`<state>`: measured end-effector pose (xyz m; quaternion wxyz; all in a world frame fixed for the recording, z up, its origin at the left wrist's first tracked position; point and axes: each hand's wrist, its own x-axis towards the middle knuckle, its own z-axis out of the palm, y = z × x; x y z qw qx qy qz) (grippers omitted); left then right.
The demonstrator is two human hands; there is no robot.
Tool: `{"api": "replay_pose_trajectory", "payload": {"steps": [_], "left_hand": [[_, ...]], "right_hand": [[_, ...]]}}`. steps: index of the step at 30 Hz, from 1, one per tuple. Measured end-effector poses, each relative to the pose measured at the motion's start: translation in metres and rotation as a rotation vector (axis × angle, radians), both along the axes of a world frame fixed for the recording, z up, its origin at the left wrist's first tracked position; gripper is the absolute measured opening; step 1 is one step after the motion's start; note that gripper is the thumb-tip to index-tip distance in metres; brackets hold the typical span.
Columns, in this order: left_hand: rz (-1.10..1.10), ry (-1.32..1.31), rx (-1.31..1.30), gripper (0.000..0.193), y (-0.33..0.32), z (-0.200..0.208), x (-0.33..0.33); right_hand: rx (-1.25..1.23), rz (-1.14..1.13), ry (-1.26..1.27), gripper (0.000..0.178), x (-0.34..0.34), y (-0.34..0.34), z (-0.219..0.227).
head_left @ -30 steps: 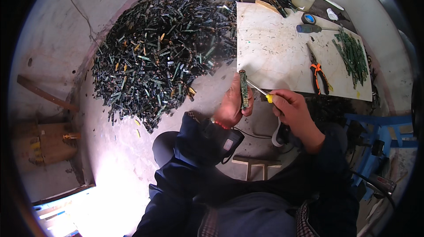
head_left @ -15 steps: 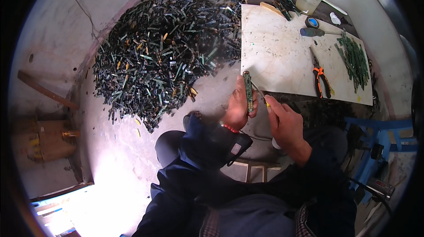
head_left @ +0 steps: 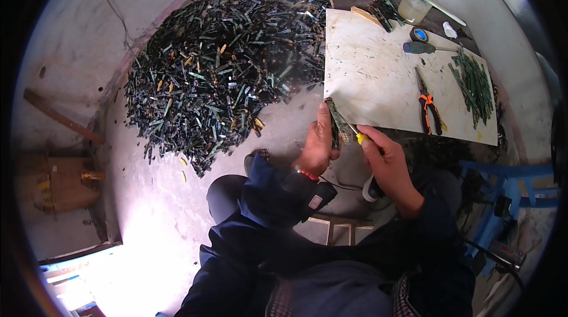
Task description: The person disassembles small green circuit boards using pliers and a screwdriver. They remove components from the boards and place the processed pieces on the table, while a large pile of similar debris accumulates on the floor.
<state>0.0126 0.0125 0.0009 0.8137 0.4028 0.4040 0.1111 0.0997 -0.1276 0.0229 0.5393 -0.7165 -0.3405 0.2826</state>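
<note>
My left hand (head_left: 318, 144) grips a narrow piece made of a green circuit board strip (head_left: 339, 117) and a dark strip beneath, beside the board's near-left edge. The two parts stand apart at the lower end and meet near my thumb at the top. My right hand (head_left: 387, 163) is closed on a screwdriver (head_left: 361, 138) with a yellow handle and a thin metal shaft. Its shaft reaches up-left to the green strip; exactly where the tip sits is hidden.
On the white board (head_left: 378, 74) lie pliers (head_left: 427, 107) with orange-black handles, a screwdriver (head_left: 420, 48), a tape roll (head_left: 419, 34) and a pile of green strips (head_left: 473, 89). Behind stands a plastic cup (head_left: 414, 6). A large heap of dark strips (head_left: 207, 74) covers the floor at left.
The green strip has swung outward at its lower end, away from the dark strip. My right hand has shifted slightly, with the screwdriver lying flatter along the piece.
</note>
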Motion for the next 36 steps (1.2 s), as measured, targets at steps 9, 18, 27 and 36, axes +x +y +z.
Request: {"api": "replay_pose_trajectory", "payload": {"steps": [9,18,27,36], "left_hand": [[-0.048,0.002,0.093,0.066,-0.001,-0.005,0.001],[-0.097,0.040,0.153,0.067,0.003,-0.003,0.000],[-0.037,-0.078,-0.003,0.055,0.004,-0.001,-0.004],[-0.102,-0.314,-0.245,0.054,0.017,0.001,-0.012]], "right_hand": [[-0.291,-0.028,-0.741,0.029,-0.012,0.001,0.004],[-0.188,-0.124,0.996,0.025,0.020,0.003,0.026],[-0.162,-0.003,0.695,0.026,0.033,-0.003,0.022],[-0.200,-0.236,-0.427,0.030,0.077,-0.009,0.012]]}}
